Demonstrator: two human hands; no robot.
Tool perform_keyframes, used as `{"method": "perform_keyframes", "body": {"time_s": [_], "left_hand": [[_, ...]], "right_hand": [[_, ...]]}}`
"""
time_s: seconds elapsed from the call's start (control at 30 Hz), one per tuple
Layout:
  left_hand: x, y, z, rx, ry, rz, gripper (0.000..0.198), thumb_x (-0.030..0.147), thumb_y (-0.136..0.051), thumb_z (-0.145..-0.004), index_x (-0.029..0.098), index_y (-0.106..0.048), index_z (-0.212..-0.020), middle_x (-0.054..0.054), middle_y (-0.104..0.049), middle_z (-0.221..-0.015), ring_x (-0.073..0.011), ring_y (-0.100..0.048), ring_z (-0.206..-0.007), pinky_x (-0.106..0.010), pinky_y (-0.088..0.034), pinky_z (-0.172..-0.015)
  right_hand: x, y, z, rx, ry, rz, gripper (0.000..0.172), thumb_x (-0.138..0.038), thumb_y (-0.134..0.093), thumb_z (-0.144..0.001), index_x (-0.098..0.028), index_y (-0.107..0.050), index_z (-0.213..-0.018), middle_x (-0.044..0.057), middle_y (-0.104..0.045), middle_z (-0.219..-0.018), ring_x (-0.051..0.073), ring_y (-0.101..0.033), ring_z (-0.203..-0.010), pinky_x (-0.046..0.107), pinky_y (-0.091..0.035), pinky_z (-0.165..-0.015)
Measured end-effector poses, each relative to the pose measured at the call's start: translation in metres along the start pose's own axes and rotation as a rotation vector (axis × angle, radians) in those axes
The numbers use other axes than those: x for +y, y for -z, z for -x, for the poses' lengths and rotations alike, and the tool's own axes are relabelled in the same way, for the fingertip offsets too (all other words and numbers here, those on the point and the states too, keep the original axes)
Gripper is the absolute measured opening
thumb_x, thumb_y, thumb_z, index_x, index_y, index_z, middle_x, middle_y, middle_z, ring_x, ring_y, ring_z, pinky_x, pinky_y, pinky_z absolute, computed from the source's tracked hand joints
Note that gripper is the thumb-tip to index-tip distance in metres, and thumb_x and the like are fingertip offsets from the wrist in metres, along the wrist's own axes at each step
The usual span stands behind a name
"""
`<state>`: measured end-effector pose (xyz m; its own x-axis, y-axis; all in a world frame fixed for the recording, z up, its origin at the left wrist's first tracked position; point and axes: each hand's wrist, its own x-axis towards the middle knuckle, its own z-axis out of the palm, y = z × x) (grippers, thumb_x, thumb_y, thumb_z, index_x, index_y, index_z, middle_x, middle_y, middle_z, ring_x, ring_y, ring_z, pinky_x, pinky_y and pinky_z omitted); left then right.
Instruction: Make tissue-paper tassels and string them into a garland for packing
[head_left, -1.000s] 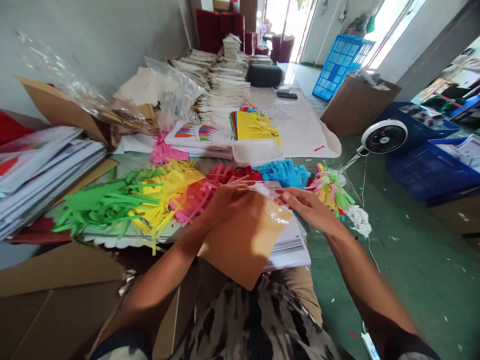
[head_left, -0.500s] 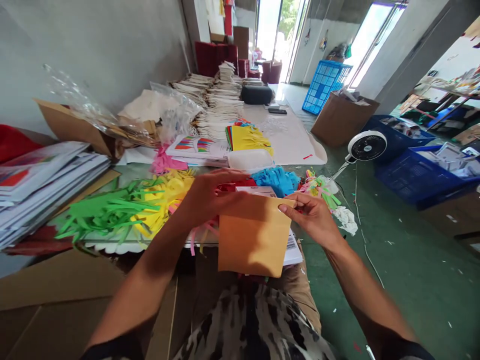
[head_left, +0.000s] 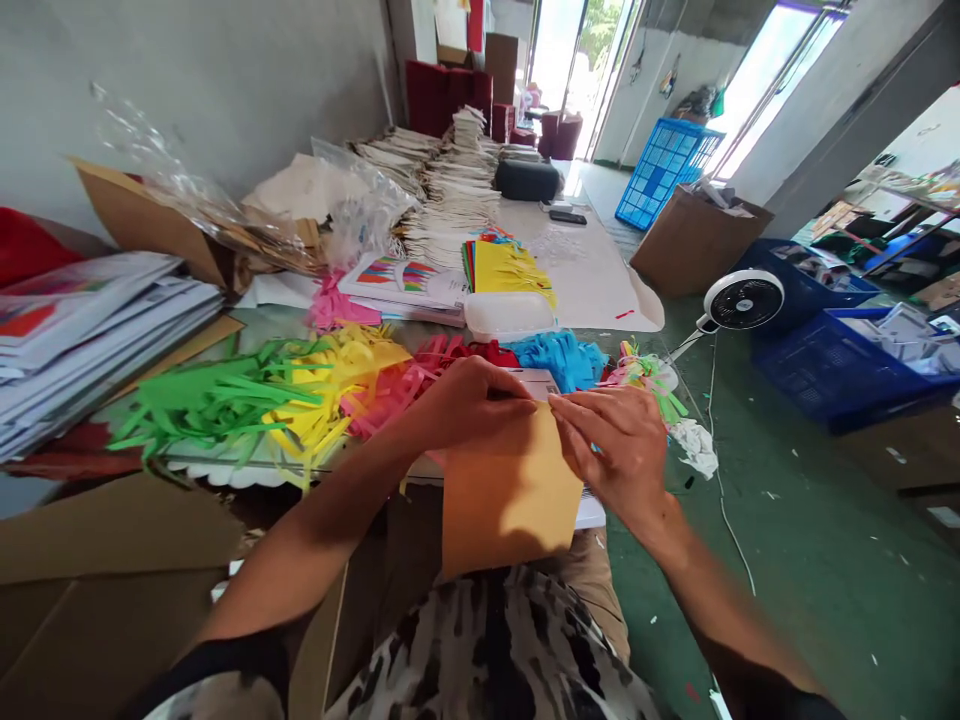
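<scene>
Both hands are at the top edge of an orange paper sheet (head_left: 510,510), which hangs upright above my lap. My left hand (head_left: 480,400) has its fingers closed at the upper edge, the thumb in front. My right hand (head_left: 619,445) pinches the upper right corner, its fingertips almost meeting those of the left. Behind the sheet shows part of a white printed pack (head_left: 591,513), mostly hidden. Fringed paper bundles lie just beyond: red-pink (head_left: 390,390), blue (head_left: 562,360), yellow (head_left: 330,380) and green (head_left: 217,400).
A white tray (head_left: 510,316) and yellow fringed paper (head_left: 514,275) stand farther back. Stacked white bundles (head_left: 450,205) line the wall. Printed packs (head_left: 97,340) pile at the left. A fan (head_left: 744,299) and blue crates (head_left: 817,370) stand right; an open cardboard box (head_left: 97,620) is lower left.
My hands have come closer together along the sheet's top edge, the right one moving inward to the corner. The left hand's fingers, stretched out before, have closed onto the edge.
</scene>
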<state>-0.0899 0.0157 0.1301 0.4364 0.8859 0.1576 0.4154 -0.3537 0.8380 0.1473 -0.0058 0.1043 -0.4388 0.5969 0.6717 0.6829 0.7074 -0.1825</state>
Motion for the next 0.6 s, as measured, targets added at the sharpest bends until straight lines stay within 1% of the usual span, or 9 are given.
{"method": "perform_keyframes", "body": {"time_s": [0.1,0.2,0.27,0.33,0.37,0.47,0.53,0.6], "left_hand": [[-0.005,0.001,0.000,-0.016,0.040,0.109,0.029,0.039,-0.068,-0.090,0.016,-0.083,-0.081,-0.001,-0.074,-0.069,-0.0108,-0.058,-0.059,-0.021,-0.042,-0.053],[-0.010,0.003,0.000,-0.031,0.040,0.161,0.029,0.041,-0.072,-0.089,0.016,-0.084,-0.085,-0.003,-0.077,-0.077,-0.0118,-0.061,-0.065,-0.020,-0.043,-0.055],[-0.013,0.004,-0.001,-0.041,0.048,0.169,0.030,0.043,-0.072,-0.089,0.016,-0.085,-0.087,-0.004,-0.078,-0.079,-0.0119,-0.061,-0.066,-0.020,-0.042,-0.054],[-0.015,0.005,0.000,-0.042,0.054,0.168,0.031,0.044,-0.072,-0.089,0.017,-0.086,-0.088,-0.004,-0.077,-0.078,-0.0109,-0.060,-0.064,-0.020,-0.040,-0.053],[-0.017,0.006,0.000,-0.041,0.054,0.166,0.031,0.045,-0.073,-0.089,0.017,-0.086,-0.088,-0.003,-0.077,-0.078,-0.0104,-0.059,-0.063,-0.019,-0.040,-0.053],[-0.023,0.009,0.003,-0.024,0.071,0.162,0.032,0.045,-0.072,-0.089,0.016,-0.085,-0.089,-0.004,-0.077,-0.078,-0.0101,-0.059,-0.063,-0.019,-0.040,-0.053],[-0.029,0.018,0.007,0.020,0.090,0.136,0.034,0.047,-0.072,-0.089,0.015,-0.085,-0.089,-0.005,-0.078,-0.079,-0.0113,-0.061,-0.065,-0.019,-0.041,-0.053],[-0.037,0.035,0.013,0.082,0.119,0.081,0.035,0.048,-0.073,-0.087,0.015,-0.085,-0.091,-0.006,-0.080,-0.083,-0.0138,-0.064,-0.069,-0.021,-0.043,-0.055]], "right_hand": [[0.001,-0.005,0.004,0.006,0.048,0.085,0.036,-0.021,-0.066,-0.098,-0.042,-0.075,-0.125,-0.002,-0.081,-0.118,0.024,-0.075,-0.108,0.048,-0.047,-0.103],[0.002,-0.008,0.006,-0.014,0.029,0.118,0.033,-0.022,-0.068,-0.096,-0.044,-0.077,-0.120,-0.003,-0.082,-0.116,0.024,-0.076,-0.107,0.049,-0.048,-0.105],[0.001,-0.010,0.005,-0.019,0.009,0.103,0.030,-0.023,-0.068,-0.095,-0.044,-0.078,-0.115,-0.002,-0.082,-0.116,0.023,-0.077,-0.105,0.050,-0.048,-0.106],[0.000,-0.012,0.004,-0.005,-0.010,0.042,0.029,-0.023,-0.068,-0.096,-0.042,-0.078,-0.115,-0.002,-0.081,-0.118,0.023,-0.077,-0.105,0.050,-0.049,-0.108],[-0.001,-0.012,0.003,0.016,-0.028,-0.011,0.029,-0.023,-0.068,-0.097,-0.041,-0.077,-0.118,-0.001,-0.081,-0.119,0.023,-0.077,-0.106,0.050,-0.050,-0.108],[-0.001,-0.014,0.000,0.072,-0.142,-0.193,0.036,-0.027,-0.068,-0.099,-0.035,-0.070,-0.134,0.003,-0.079,-0.124,0.024,-0.075,-0.112,0.048,-0.055,-0.104],[0.001,-0.015,0.000,0.072,-0.221,-0.256,0.037,-0.030,-0.066,-0.100,-0.033,-0.068,-0.137,0.005,-0.078,-0.127,0.026,-0.073,-0.116,0.049,-0.057,-0.104],[0.005,-0.017,0.003,0.059,-0.261,-0.267,0.033,-0.031,-0.064,-0.101,-0.032,-0.071,-0.134,0.006,-0.078,-0.127,0.027,-0.073,-0.117,0.050,-0.056,-0.106]]}}
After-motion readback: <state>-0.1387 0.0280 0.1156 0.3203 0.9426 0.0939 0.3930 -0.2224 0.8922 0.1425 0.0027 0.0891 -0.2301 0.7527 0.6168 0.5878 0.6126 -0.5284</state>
